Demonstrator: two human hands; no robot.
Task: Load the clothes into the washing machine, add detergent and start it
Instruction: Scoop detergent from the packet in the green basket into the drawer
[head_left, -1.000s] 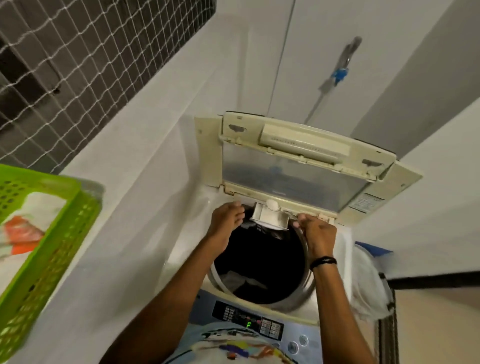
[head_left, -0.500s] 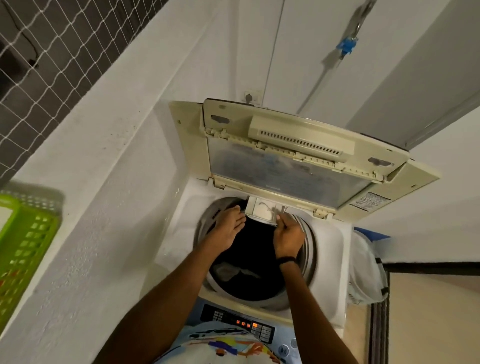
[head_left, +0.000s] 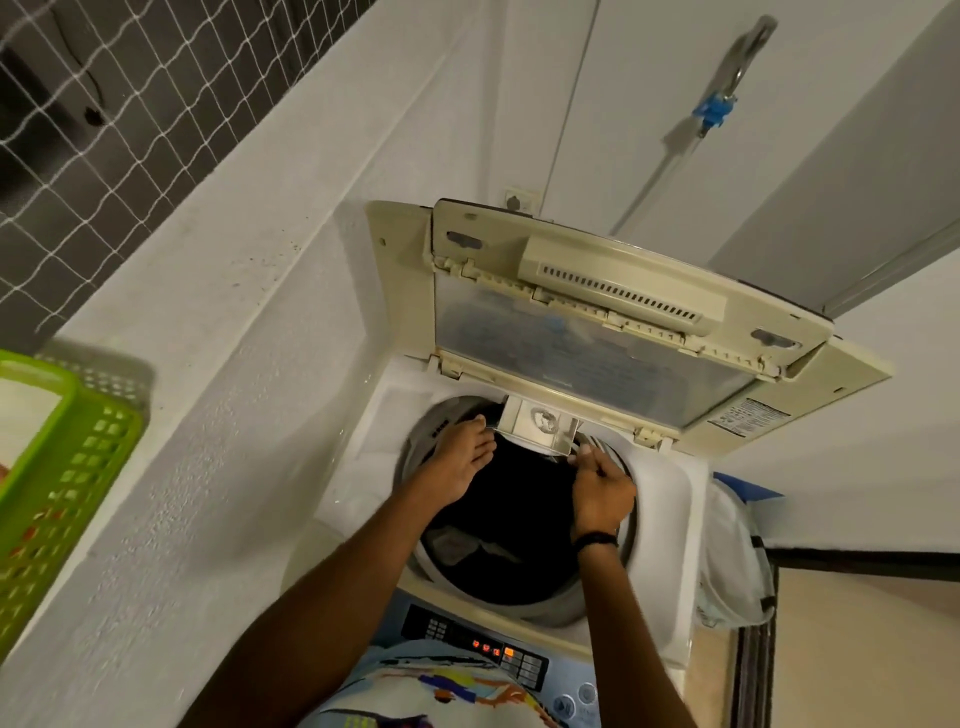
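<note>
A cream top-loading washing machine (head_left: 670, 499) stands below me with its folding lid (head_left: 587, 332) raised. Dark clothes (head_left: 498, 551) lie in the drum. A small white detergent drawer (head_left: 537, 427) juts out over the drum's back rim. My left hand (head_left: 457, 465) rests flat on the rim, fingertips touching the drawer's left corner. My right hand (head_left: 602, 491) is curled at the drawer's right front corner, fingers pinched on its edge. The control panel (head_left: 475, 644) near my body shows orange lit digits.
A green plastic laundry basket (head_left: 57, 499) sits on the white ledge at the left. A white mesh bag (head_left: 732, 561) hangs beside the machine on the right. A tap with a blue fitting (head_left: 719, 111) is on the wall behind. Netting covers the window at upper left.
My view has tilted down and closer. The drawer has gone from lifted and tilted to sitting lower in its slot. My right hand moved in from the back rim to the drawer's corner.
</note>
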